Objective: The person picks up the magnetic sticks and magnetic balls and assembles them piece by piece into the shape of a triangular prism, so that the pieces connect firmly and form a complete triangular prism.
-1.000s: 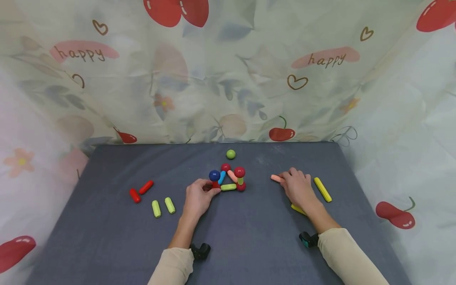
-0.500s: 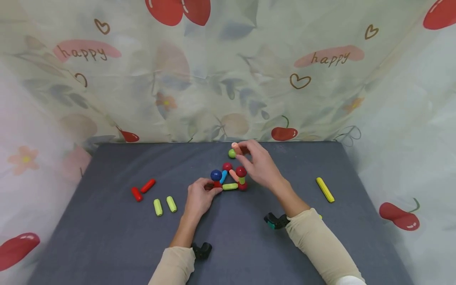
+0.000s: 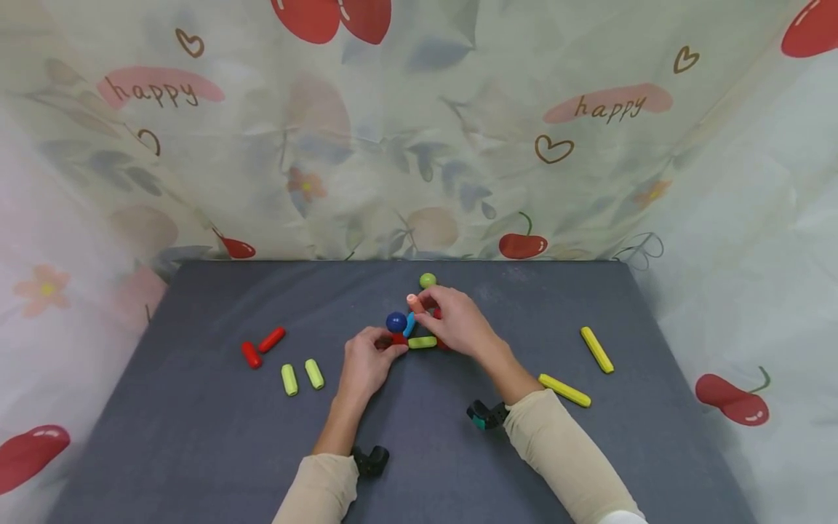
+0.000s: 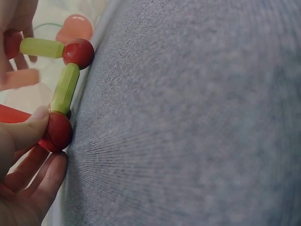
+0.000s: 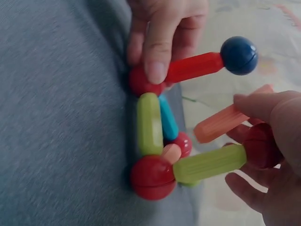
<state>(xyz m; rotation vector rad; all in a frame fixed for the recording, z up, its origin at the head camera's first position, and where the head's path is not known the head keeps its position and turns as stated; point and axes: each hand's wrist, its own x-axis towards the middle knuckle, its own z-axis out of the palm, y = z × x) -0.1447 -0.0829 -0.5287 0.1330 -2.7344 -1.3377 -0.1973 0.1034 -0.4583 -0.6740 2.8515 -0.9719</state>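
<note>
grey felt tabletop (image 3: pixel 196 437), cherry-print "happy" curtain (image 3: pixel 419 145) behind. left hand (image 3: pixel 364 364) grip pinching red ball (image 4: pixel 56 132) of stick-and-ball frame (image 3: pixel 419 331) (centre tabletop); right hand (image 3: pixel 458 326) grip clamped on orange stick (image 3: pixel 415 303) above frame.

Your hands meet ahead of you, both arms in beige sleeves reaching forward: the left hand (image 3: pixel 365 362) sits low with thumb and fingers curled in a pinch, the right hand (image 3: pixel 456 325) angles in with fingertips (image 5: pixel 244 100) pinched.
</note>
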